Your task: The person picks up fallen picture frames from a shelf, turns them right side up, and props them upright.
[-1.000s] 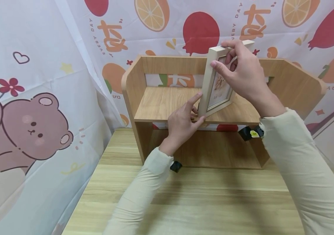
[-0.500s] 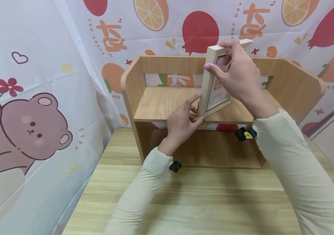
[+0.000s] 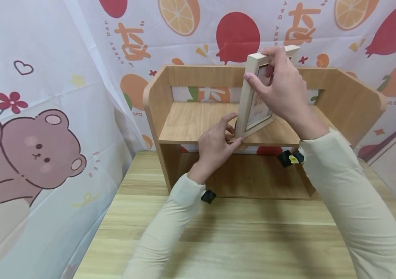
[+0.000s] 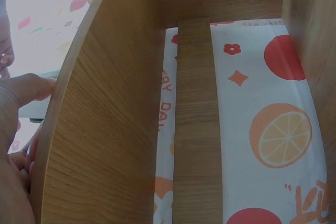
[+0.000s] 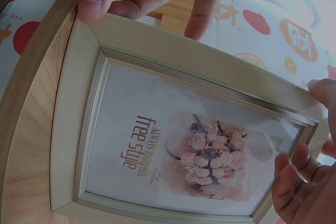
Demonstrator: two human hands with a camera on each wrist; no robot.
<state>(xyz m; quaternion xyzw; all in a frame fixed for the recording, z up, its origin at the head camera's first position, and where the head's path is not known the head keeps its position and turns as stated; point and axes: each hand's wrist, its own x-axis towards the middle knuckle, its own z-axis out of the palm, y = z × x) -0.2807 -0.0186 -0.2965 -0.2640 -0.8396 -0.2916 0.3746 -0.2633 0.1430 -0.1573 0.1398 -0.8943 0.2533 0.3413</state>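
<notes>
A cream picture frame stands upright at an angle on the upper board of a wooden desktop shelf, its lower corner near the front edge. Pink flowers and "free style" lettering show behind its glass in the right wrist view. My left hand pinches the lower front corner, thumb at the bottom and fingers by the left side. Up at the top, my right hand grips the frame, thumb on its side and fingers over the top edge. In the left wrist view part of the left hand shows beside the board's edge.
The shelf's tall side panels rise left and right, with a back rail behind. Below is a lower compartment. The shelf stands on a light wooden table, with printed curtains around.
My right hand has shifted slightly left along the frame's top, and its forearm has moved left with it. The left hand and the frame's base have stayed nearly still.
</notes>
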